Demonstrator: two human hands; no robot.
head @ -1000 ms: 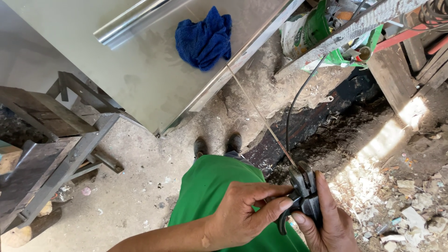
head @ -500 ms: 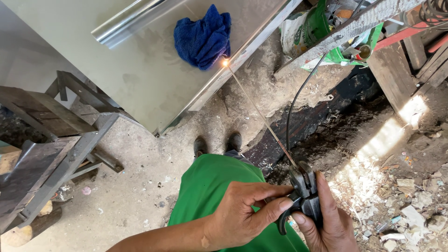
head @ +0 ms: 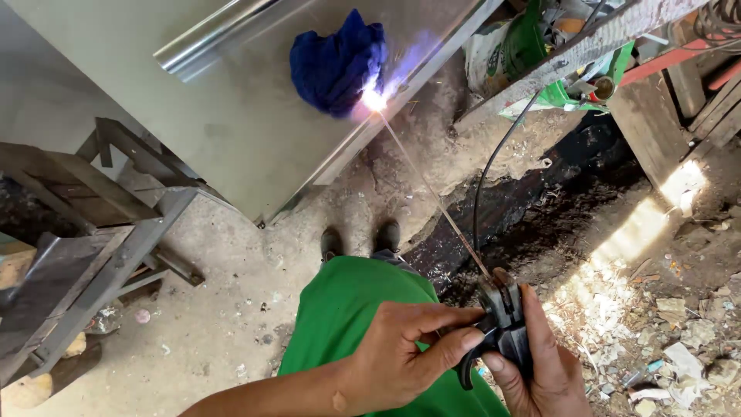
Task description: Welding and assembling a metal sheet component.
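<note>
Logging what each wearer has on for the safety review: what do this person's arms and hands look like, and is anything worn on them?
Both hands are bare, with no gloves. The left hand and its forearm show no sleeve, watch or band up to the picture's edge. The right hand shows no ring, and its wrist is cut off by the frame. Fingernails are short and unpainted. A green garment shows below the arms.

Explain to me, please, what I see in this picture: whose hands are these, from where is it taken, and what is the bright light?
The camera sits on a person's head and looks down, so you see their own body, green clothing and shoes. Both hands, left hand and right hand, grip a dark electrode holder. A thin welding rod runs from it up to a bright spark at the edge of a grey metal sheet. A blue cloth lies on that sheet. A black cable runs across the dirty floor.
</note>
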